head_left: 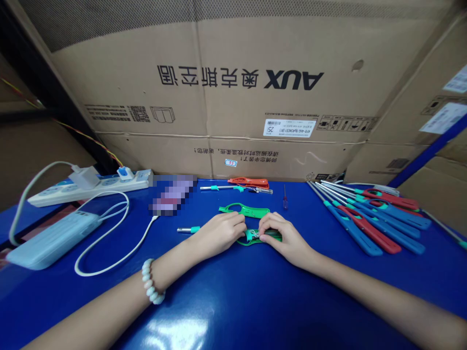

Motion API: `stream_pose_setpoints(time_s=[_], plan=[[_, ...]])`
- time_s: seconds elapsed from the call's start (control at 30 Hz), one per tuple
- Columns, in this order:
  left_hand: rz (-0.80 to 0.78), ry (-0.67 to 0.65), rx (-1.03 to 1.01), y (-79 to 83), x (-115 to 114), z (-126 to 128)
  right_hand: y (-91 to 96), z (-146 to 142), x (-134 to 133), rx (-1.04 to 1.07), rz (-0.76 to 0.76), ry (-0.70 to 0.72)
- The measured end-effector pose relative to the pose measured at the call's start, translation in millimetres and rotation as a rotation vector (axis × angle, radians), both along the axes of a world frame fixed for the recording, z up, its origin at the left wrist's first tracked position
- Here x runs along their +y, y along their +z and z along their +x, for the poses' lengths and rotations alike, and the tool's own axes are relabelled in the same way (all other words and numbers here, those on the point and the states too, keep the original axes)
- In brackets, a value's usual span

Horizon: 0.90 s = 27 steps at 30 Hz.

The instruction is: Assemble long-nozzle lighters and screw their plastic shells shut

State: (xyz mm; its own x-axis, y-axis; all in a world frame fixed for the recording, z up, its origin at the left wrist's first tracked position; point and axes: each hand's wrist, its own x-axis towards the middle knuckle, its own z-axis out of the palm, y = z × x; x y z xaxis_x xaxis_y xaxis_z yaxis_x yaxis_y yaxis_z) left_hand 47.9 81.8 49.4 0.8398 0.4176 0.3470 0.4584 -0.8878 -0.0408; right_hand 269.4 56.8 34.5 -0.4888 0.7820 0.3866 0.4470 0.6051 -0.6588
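Open green plastic lighter shell (251, 242) held at the centre of the frame

The shell lies on the glossy blue desk (219, 301), its long axis running left to right, almost parallel to the frame's lower edge. A slim silver metal tube (184, 230) with a teal collar points left; the broad handle end points right.

The left hand (223, 233) bunches its fingers over the shell's left part; its fingertips are hidden, so I cannot tell what they grip. The right hand (288, 238) pinches the shell and its inner parts between thumb and forefinger, near thin pale wires. This grip from both sides probably keeps the shell steady and the small parts in place.

A loose green plastic shell half (251, 212) lies just above the hands, likely for easy reach. Fanned blue and red lighters (368, 218) sit well apart at the right, tubes towards the upper left, perhaps to leave elbow room.
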Motion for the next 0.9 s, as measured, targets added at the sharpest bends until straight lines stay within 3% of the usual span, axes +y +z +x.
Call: stream_pose_setpoints(time_s=[0.2, 0.53, 0.7, 0.9], plan=[[-0.165, -0.028, 0.052, 13.0, 0.7, -8.7, 0.5, -1.3, -1.4, -0.007, 0.013, -0.009], [-0.199, -0.017, 0.078, 12.9, 0.7, -8.7, 1.8, -1.4, -5.1, -0.051, 0.102, 0.001], [-0.135, 0.004, 0.146, 17.4, -2.8, -7.7, 4.3, -1.2, -8.7, -0.157, 0.234, 0.003], [-0.062, 0.038, 0.238, 21.8, -11.3, -1.8, 5.7, -1.6, -12.9, -0.382, 0.507, 0.029]])
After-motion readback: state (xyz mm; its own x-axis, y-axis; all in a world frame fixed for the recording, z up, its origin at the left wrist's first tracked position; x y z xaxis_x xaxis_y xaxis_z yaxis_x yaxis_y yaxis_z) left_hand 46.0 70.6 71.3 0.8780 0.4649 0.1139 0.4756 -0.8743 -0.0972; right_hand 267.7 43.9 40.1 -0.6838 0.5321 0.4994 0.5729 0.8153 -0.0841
